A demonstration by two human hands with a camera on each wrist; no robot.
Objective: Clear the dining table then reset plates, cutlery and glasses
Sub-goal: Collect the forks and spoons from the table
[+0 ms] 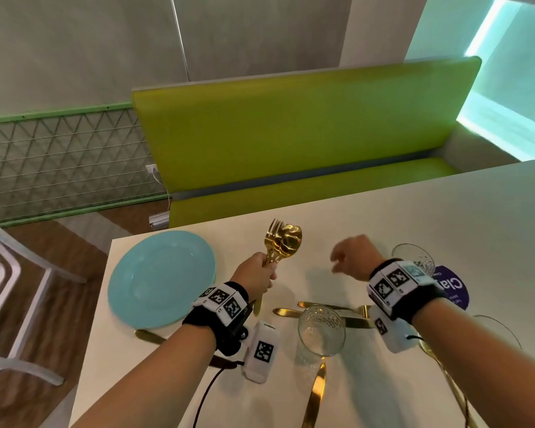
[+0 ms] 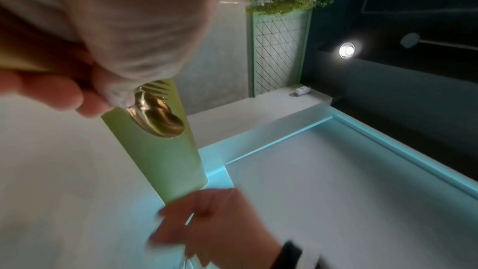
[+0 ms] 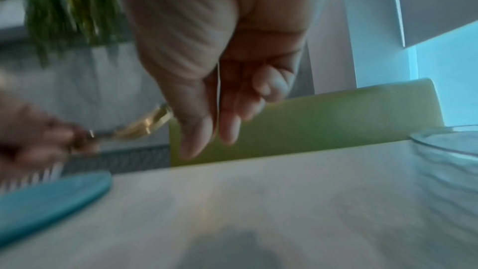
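Note:
My left hand [image 1: 260, 273] grips a bunch of gold spoons and forks [image 1: 283, 239] by the handles, heads pointing up above the white table [image 1: 414, 227]; the left wrist view shows a spoon bowl [image 2: 157, 118] past my fingers. My right hand [image 1: 349, 257] hovers empty to the right, fingers loosely curled; in the right wrist view its fingers [image 3: 227, 109] hang down holding nothing. A stack of turquoise plates [image 1: 161, 279] lies at the table's left. More gold cutlery [image 1: 334, 307] lies near me around a clear glass [image 1: 322, 330]. A second glass [image 1: 414, 257] stands behind my right wrist.
A gold knife [image 1: 315, 393] lies at the near edge, another [image 1: 149, 336] below the plates. A purple card [image 1: 451, 285] sits by my right wrist. A green bench [image 1: 291, 134] runs behind the table, and a white chair [image 1: 10, 288] stands to the left.

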